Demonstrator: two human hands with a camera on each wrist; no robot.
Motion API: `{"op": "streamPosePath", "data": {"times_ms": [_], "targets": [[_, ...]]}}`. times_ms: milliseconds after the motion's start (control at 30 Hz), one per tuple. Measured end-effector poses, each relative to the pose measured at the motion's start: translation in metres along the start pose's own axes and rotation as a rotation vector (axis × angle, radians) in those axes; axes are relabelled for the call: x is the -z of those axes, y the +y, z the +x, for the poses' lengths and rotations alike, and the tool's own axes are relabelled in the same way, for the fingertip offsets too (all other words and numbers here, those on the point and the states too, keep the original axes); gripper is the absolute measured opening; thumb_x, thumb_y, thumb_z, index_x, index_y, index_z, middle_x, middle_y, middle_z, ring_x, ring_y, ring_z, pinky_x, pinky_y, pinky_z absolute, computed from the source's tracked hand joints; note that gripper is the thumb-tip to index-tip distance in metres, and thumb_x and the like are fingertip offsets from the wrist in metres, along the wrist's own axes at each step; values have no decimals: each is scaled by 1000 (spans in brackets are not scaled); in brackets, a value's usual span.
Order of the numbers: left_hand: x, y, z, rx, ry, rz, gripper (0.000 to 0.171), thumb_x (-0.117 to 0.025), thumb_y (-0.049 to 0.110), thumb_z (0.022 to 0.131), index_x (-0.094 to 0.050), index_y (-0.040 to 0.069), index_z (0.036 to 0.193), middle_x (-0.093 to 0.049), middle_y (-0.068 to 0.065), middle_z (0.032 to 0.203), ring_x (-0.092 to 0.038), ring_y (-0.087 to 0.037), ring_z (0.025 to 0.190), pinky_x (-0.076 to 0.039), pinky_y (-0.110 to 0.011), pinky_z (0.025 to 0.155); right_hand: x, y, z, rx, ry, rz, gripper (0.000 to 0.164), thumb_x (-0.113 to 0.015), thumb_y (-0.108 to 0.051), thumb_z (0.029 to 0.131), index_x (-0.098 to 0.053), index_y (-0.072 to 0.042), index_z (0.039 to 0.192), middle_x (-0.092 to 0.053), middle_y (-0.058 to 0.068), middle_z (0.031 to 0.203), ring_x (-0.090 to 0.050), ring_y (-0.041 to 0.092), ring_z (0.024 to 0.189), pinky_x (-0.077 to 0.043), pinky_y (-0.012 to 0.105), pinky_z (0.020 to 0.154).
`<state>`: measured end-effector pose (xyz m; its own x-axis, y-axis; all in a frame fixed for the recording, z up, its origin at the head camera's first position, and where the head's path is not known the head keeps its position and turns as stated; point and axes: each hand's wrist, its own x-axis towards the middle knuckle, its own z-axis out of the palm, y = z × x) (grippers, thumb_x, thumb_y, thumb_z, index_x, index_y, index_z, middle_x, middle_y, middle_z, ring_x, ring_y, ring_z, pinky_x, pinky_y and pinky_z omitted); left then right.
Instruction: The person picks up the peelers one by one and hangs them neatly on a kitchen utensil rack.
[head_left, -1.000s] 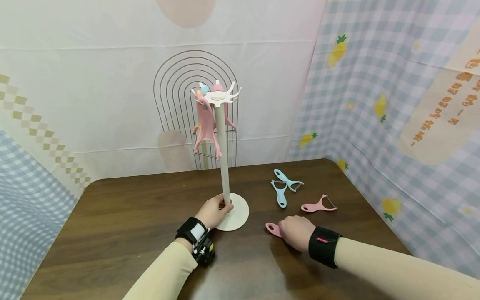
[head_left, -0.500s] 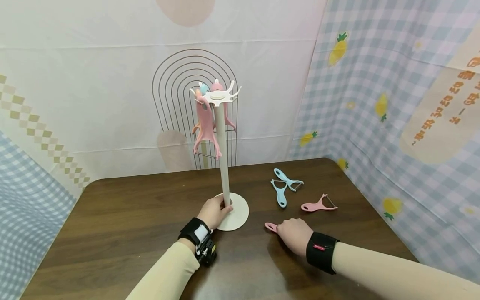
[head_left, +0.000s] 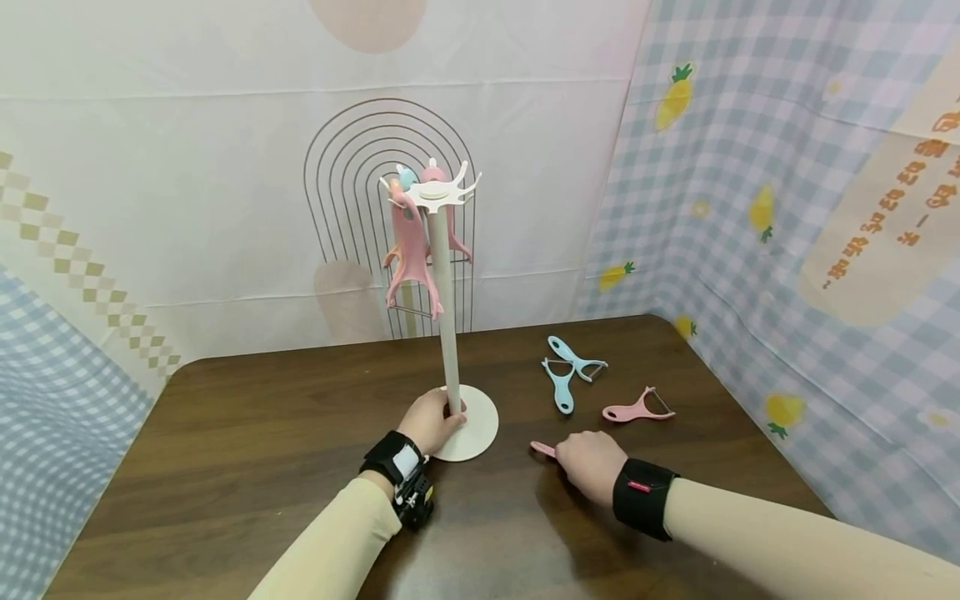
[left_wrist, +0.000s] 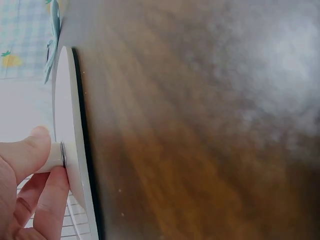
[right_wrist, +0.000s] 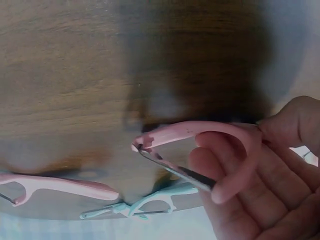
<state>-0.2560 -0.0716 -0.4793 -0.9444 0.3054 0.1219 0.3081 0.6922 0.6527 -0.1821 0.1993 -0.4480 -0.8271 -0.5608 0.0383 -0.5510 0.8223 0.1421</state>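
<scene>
My left hand point(head_left: 430, 423) grips the white pole point(head_left: 447, 333) of a stand just above its round base point(head_left: 480, 425); the left wrist view shows thumb and fingers round the pole. Low over the table, my right hand point(head_left: 592, 465) holds a pink peeler point(head_left: 543, 449) whose handle end sticks out to the left. In the right wrist view its forked head and blade face the camera, with fingers curled behind. Several peelers hang from the stand's white hooks point(head_left: 435, 194), a pink peeler point(head_left: 411, 254) in front. Others there are partly hidden.
Two light-blue peelers point(head_left: 562, 387) lie touching or overlapping at the table's back right. Another pink peeler point(head_left: 639, 410) lies nearer, just beyond my right hand. A wire rack point(head_left: 322, 200) with arched bars stands behind the stand. Patterned cloth point(head_left: 720, 250) hangs beyond the table's point(head_left: 262, 467) edges.
The pink peeler in my right hand has turned a little, so its handle end looks narrower. My right hand has shifted slightly left. The left hand keeps its hold on the pole.
</scene>
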Motion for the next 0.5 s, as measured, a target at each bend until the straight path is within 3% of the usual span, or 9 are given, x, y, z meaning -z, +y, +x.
{"op": "streamPosePath", "data": {"times_ms": [367, 500], "targets": [[2, 2, -1, -1, -13, 1, 7, -71, 11, 88, -66, 7, 92, -59, -1, 79, -57, -15, 74, -48, -35, 71, 8, 7, 11, -2, -30, 48, 15, -70, -1, 79, -63, -11, 70, -58, 2, 64, -58, 22, 59, -48, 42, 53], [2, 3, -2, 4, -11, -1, 6, -71, 11, 88, -66, 8, 91, -59, -1, 79, -58, -15, 74, -48, -35, 71, 22, 13, 25, -20, -13, 135, 16, -70, -2, 78, -62, -14, 69, -57, 0, 64, -57, 22, 60, -46, 42, 54]]}}
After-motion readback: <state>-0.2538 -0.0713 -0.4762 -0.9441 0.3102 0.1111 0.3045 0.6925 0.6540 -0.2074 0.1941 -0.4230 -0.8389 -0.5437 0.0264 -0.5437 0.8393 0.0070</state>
